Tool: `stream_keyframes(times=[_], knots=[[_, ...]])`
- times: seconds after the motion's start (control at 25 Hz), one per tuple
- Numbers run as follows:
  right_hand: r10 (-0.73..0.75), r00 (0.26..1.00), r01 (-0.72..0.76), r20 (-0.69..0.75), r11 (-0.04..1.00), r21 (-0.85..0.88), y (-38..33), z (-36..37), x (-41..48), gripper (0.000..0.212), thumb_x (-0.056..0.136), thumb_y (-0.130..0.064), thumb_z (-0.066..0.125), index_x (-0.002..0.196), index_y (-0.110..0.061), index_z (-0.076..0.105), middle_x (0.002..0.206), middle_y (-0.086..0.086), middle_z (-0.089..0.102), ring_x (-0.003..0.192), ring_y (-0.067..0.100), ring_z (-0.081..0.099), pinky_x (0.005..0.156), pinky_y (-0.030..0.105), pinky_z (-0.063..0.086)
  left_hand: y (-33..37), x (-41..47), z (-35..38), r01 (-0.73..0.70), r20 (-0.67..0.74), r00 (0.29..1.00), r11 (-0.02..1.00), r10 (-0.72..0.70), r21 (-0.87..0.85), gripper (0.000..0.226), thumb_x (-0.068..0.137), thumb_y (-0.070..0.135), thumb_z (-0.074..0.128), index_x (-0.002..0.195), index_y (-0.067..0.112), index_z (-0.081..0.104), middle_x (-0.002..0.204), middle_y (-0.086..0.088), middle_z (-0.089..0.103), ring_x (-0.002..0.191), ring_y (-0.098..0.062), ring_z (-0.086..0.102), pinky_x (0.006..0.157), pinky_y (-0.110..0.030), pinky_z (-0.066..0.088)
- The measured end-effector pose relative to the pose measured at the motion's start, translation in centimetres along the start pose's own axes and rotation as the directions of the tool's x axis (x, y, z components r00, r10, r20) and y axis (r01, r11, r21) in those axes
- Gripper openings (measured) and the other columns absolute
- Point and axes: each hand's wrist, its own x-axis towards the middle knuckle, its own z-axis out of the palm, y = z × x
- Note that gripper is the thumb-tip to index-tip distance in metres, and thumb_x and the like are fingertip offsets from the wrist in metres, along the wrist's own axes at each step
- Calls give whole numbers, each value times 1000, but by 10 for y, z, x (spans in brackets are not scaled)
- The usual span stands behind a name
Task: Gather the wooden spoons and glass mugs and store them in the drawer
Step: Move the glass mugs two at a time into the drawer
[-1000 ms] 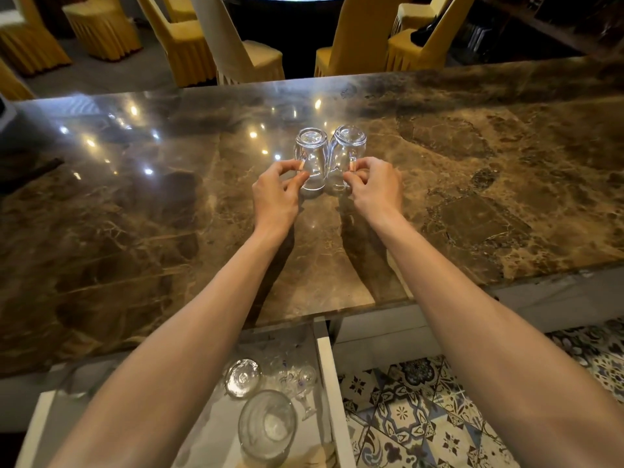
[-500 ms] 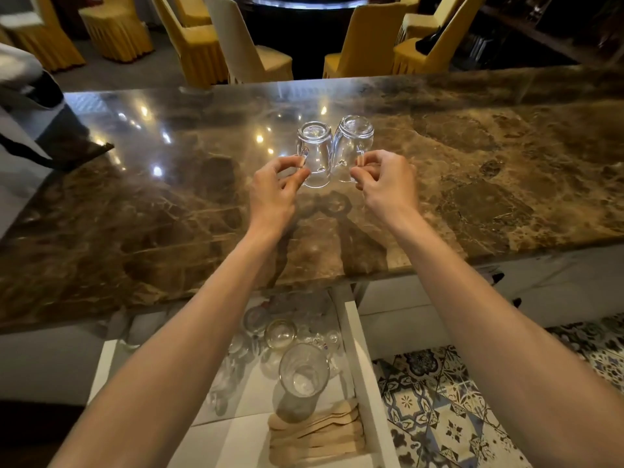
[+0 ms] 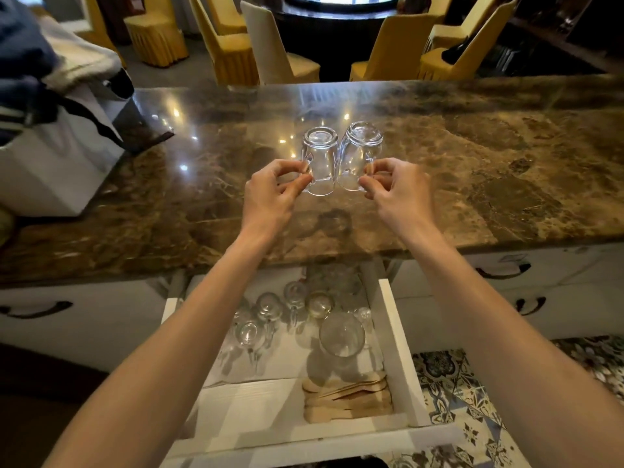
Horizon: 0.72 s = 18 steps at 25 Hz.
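Head camera is looking down along two bare forearms reaching over the brown marble counter (image 3: 506, 170). The left hand (image 3: 270, 195) is pinching the handle of the left clear glass mug (image 3: 320, 160) between thumb and forefinger, the other fingers curling loosely underneath. The right hand (image 3: 400, 187) is doing the same with the right clear glass mug (image 3: 360, 153), gripping its handle with thumb and fingertips. Both mugs are hanging upside down, thick bases uppermost, side by side and touching or nearly so. They are floating above the middle of the counter, with their shadows falling on the marble closer to the front edge.

Under that front edge the open white drawer (image 3: 393, 336) is standing pulled out. A stack of flat pale wooden spoons (image 3: 347, 400) is lying in its front right corner. Just behind the spoons a wide clear glass tumbler (image 3: 341, 336) is standing, and several small clear glasses (image 3: 270, 303) are crowding the back of the drawer; their exact kind I cannot tell.

At the counter's left end a white bag with dark straps (image 3: 57, 160) is sitting. Yellow fabric-covered chairs (image 3: 233, 52) are standing beyond the far edge, and patterned floor tiles (image 3: 472, 400) are showing to the right of the drawer.
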Motion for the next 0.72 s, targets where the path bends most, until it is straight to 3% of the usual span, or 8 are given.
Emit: stream_keyframes(times=[0.16, 0.28, 0.44, 0.64, 0.72], knots=[[-20, 1000, 20, 22, 1000, 3, -10, 7, -28, 9, 83, -19, 69, 92, -17, 68, 87, 3, 74, 81, 15, 69, 79, 39, 57, -3, -25, -25, 7, -9, 1000, 1000, -8, -20, 23, 81, 18, 71, 102, 13, 66, 96, 12, 66, 80, 13, 62, 76, -11, 52], [-35, 998, 35, 50, 999, 3, -16, 15, -48, 10, 84, -19, 68, 93, -16, 69, 88, 2, 74, 81, 12, 69, 77, 35, 56, -8, -43, -43, 29, 2, 1000, 999, -29, -35, 20, 81, 17, 71, 100, 17, 66, 95, 14, 67, 83, 4, 66, 77, -17, 54], [-69, 997, 71, 30, 996, -47, -19, 25, -74, 3, 83, -21, 69, 85, -21, 68, 70, -10, 67, 66, 4, 62, 60, 9, 44, -20, -64, -62, 92, 39, 995, 991, -89, -94, 20, 82, 15, 71, 102, 13, 66, 106, 0, 69, 89, -13, 70, 83, -33, 56], [-32, 998, 35, 52, 998, -58, -17, 41, -107, 3, 82, -22, 70, 84, -23, 68, 68, -13, 63, 67, 5, 63, 59, 10, 44, -40, -93, -81, 113, 88, 990, 992, -108, -57, 23, 81, 22, 72, 102, 15, 66, 108, 5, 68, 88, -7, 69, 81, -23, 53], [-3, 997, 8, 73, 997, -71, -15, 48, -120, 3, 82, -23, 69, 84, -24, 67, 69, -11, 66, 68, 8, 65, 61, 19, 48, -49, -105, -85, 147, 108, 984, 987, -139, -71, 21, 80, 22, 72, 99, 18, 66, 104, 9, 69, 88, -8, 69, 80, -22, 53]])
